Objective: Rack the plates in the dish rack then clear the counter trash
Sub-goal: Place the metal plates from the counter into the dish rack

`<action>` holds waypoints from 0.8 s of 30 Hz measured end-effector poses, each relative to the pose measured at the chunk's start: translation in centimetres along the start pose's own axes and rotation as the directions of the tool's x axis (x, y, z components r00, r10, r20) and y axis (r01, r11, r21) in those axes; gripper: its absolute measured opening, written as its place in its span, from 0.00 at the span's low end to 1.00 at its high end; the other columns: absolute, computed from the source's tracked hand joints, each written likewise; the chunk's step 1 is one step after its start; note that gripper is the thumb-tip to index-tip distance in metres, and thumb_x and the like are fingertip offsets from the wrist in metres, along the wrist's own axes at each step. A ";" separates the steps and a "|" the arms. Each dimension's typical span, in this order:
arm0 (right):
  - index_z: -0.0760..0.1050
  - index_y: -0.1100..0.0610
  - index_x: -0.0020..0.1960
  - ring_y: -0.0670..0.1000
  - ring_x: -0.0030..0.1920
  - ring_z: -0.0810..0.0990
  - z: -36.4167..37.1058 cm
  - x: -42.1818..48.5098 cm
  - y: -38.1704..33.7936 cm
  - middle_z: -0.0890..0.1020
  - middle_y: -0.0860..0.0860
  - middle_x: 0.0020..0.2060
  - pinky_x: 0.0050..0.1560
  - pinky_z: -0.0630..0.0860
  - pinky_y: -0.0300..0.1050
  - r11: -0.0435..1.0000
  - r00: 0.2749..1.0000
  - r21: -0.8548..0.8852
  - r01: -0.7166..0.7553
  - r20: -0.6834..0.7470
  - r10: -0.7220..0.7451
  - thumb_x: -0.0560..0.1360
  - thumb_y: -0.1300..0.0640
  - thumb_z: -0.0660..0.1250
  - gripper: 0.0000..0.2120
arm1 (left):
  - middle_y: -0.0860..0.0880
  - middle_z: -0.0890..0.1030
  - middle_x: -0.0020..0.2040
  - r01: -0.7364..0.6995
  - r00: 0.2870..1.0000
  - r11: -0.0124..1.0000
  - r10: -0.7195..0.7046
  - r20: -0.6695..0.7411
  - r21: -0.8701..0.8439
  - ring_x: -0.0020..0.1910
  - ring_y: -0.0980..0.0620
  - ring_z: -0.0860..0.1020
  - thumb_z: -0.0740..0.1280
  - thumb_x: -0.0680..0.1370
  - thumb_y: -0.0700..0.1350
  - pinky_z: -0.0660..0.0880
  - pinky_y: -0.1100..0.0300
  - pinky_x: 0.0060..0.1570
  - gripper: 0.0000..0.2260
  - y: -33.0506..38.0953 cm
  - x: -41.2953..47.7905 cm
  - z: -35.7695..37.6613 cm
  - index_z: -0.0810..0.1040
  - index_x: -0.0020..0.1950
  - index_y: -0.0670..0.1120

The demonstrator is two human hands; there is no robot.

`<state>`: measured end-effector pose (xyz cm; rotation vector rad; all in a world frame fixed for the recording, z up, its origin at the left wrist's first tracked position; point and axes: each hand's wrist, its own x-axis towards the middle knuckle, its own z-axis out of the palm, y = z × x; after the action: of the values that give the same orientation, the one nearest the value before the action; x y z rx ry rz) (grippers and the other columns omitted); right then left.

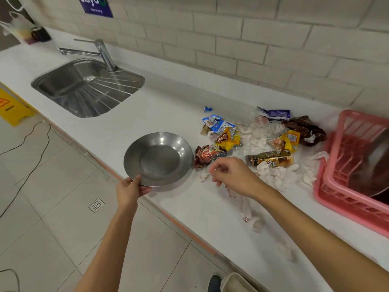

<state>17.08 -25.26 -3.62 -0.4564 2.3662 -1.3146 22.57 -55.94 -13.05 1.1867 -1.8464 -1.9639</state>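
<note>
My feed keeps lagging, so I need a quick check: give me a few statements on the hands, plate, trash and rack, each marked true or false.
1. The left hand grips the steel plate by its near rim. True.
2. The right hand holds a wrapper. False: its fingers are loosely curled and hold nothing.
3. Wrappers and a bottle lie on the counter. True.
4. The pink rack stands left of the sink. False: the rack is at the right end of the counter and the sink is at the left.
</note>
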 end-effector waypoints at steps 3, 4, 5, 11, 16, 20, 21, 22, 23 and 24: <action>0.79 0.55 0.46 0.47 0.35 0.83 0.2 0.2 0.0 0.84 0.51 0.36 0.31 0.70 0.31 1.000 1.000 -0.007 -0.008 0.021 0.008 0.76 0.62 0.64 0.06 | 0.42 0.83 0.32 0.029 1.000 0.999 -0.029 -0.007 -0.029 0.30 0.46 0.83 0.63 0.82 0.40 0.82 0.59 0.34 0.06 -0.2 -0.3 -0.2 0.76 0.51 0.38; 0.79 0.54 0.46 0.47 0.35 0.83 0.2 0.2 0.0 0.84 0.51 0.36 0.31 0.70 0.32 1.000 1.000 -0.011 -0.010 0.027 0.011 0.76 0.62 0.64 0.06 | 0.42 0.83 0.32 0.037 0.999 0.998 -0.038 -0.009 -0.045 0.30 0.46 0.83 0.63 0.82 0.40 0.83 0.59 0.34 0.06 -0.3 -0.4 -0.3 0.76 0.51 0.37; 0.79 0.54 0.46 0.47 0.35 0.83 0.2 0.2 0.1 0.84 0.51 0.36 0.31 0.70 0.32 1.000 0.999 -0.015 -0.011 0.031 0.012 0.76 0.62 0.64 0.06 | 0.42 0.83 0.32 0.050 0.999 0.997 -0.050 -0.007 -0.055 0.31 0.45 0.84 0.62 0.82 0.40 0.83 0.58 0.35 0.07 -0.3 -0.4 -0.4 0.76 0.51 0.37; 0.79 0.52 0.45 0.46 0.35 0.83 0.6 0.5 0.4 0.84 0.50 0.36 0.33 0.78 0.52 1.000 0.998 -0.024 -0.012 0.056 0.014 0.76 0.60 0.64 0.06 | 0.38 0.84 0.36 0.106 0.993 0.994 -0.105 0.059 -0.008 0.36 0.42 0.85 0.58 0.83 0.39 0.83 0.56 0.38 0.09 -0.2 -0.6 -1.2 0.75 0.51 0.35; 0.78 0.51 0.45 0.45 0.34 0.82 1.1 0.9 0.3 0.83 0.49 0.35 0.34 0.79 0.53 0.997 0.997 -0.072 -0.030 0.064 0.035 0.75 0.58 0.65 0.05 | 0.39 0.85 0.38 0.110 0.977 0.908 -0.174 0.126 0.404 0.37 0.41 0.85 0.58 0.83 0.47 0.80 0.55 0.36 0.18 0.6 -1.8 -2.8 0.80 0.48 0.35; 0.78 0.52 0.47 0.45 0.32 0.82 1.2 1.1 0.1 0.83 0.50 0.35 0.31 0.76 0.41 0.995 0.996 -0.088 -0.048 0.077 0.055 0.76 0.57 0.65 0.03 | 0.39 0.85 0.38 0.067 0.969 0.868 -0.174 0.175 0.492 0.33 0.43 0.83 0.58 0.83 0.48 0.78 0.57 0.33 0.20 1.8 -3.1 -4.4 0.82 0.46 0.35; 0.78 0.53 0.47 0.45 0.32 0.82 1.1 1.2 0.0 0.83 0.50 0.35 0.30 0.74 0.38 0.995 0.995 -0.086 -0.054 0.077 0.061 0.76 0.58 0.65 0.04 | 0.38 0.85 0.40 0.063 0.968 0.913 -0.155 0.199 0.403 0.34 0.44 0.83 0.58 0.84 0.46 0.79 0.58 0.32 0.19 2.1 -3.4 -4.6 0.81 0.47 0.34; 0.78 0.53 0.47 0.45 0.32 0.82 1.1 1.2 -0.1 0.83 0.51 0.35 0.28 0.72 0.35 0.995 0.995 -0.081 -0.062 0.075 0.068 0.76 0.58 0.65 0.04 | 0.38 0.85 0.42 0.061 0.966 0.953 -0.131 0.222 0.298 0.35 0.44 0.84 0.58 0.84 0.45 0.79 0.59 0.31 0.17 2.4 -3.8 -4.7 0.81 0.49 0.34; 0.78 0.54 0.47 0.45 0.32 0.82 1.0 1.2 -0.2 0.83 0.51 0.36 0.28 0.71 0.33 0.995 0.995 -0.075 -0.067 0.068 0.072 0.76 0.59 0.64 0.04 | 0.37 0.85 0.43 0.057 0.965 0.975 -0.109 0.240 0.213 0.36 0.45 0.84 0.58 0.83 0.43 0.79 0.60 0.30 0.16 2.7 -4.2 -4.7 0.80 0.49 0.33; 0.78 0.54 0.46 0.46 0.32 0.82 0.8 1.2 -0.4 0.83 0.52 0.36 0.28 0.71 0.33 0.996 0.996 -0.064 -0.069 0.061 0.073 0.76 0.60 0.64 0.05 | 0.37 0.85 0.44 0.052 0.962 0.985 -0.094 0.257 0.163 0.36 0.45 0.85 0.59 0.83 0.42 0.80 0.61 0.29 0.15 3.0 -4.6 -4.6 0.80 0.49 0.33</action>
<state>16.45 -26.64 -3.92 -0.4219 2.3542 -1.1811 27.53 -57.08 -8.00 1.0924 -2.1484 -2.1427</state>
